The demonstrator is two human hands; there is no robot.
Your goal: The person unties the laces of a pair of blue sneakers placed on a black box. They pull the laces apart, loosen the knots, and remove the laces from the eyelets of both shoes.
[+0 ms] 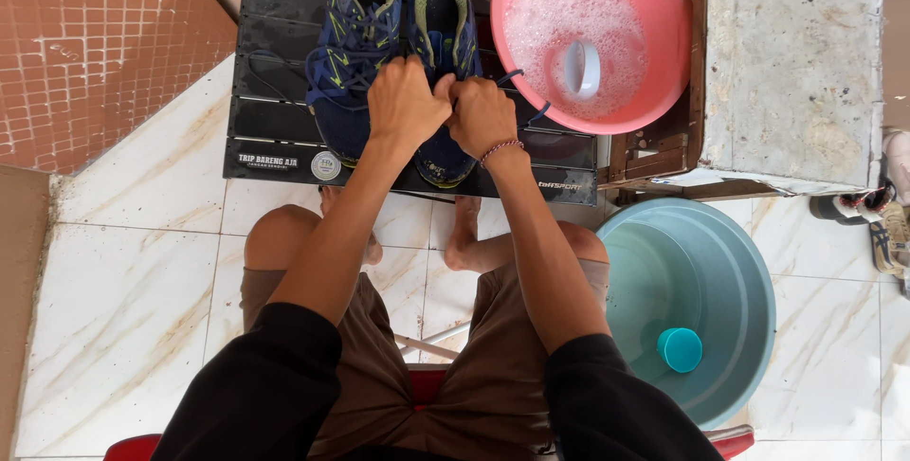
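Note:
Two dark blue sports shoes with yellow-green linings stand side by side on a low black slatted table (275, 129). The left shoe (346, 54) has loose laces. Over the right shoe (445, 35) both hands meet. My left hand (406, 101) and my right hand (482, 115) are closed on its blue lace, pinching it between the fingers; a loop of lace sticks out to the right. A bead bracelet sits on my right wrist.
A pink basin (654, 6) of soapy foam with a white cup in it rests on a wooden stand at the table's right. A pale blue basin (730, 262) with a teal cup sits on the white tiled floor. More shoes (886, 224) lie at the right edge.

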